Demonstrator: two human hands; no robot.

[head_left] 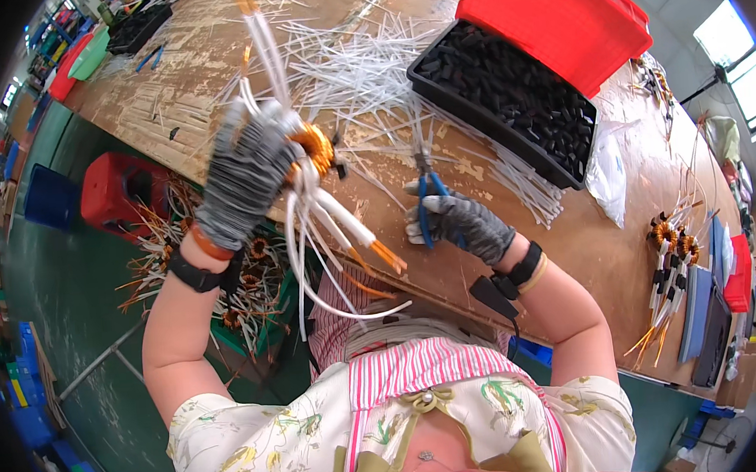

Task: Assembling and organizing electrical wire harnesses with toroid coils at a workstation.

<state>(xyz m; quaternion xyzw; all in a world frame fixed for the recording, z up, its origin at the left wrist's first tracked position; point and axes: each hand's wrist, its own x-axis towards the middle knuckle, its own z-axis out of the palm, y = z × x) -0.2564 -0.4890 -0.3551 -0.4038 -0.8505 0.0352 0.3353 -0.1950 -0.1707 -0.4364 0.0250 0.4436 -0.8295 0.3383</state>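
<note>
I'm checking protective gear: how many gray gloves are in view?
2: one glove on the left hand, holding a copper-colored coil; the other glove on the right hand, holding pliers. More may be hidden.

A scuffed wooden table [591,237] stretches from the frame's upper left to its right edge, bare wood showing through. I see white plastic strips [342,66] strewn over its upper middle, a black tray [513,141] beside them, copper-wound coils [676,244] at right, and a blue-handled tool [151,57] upper left.
</note>
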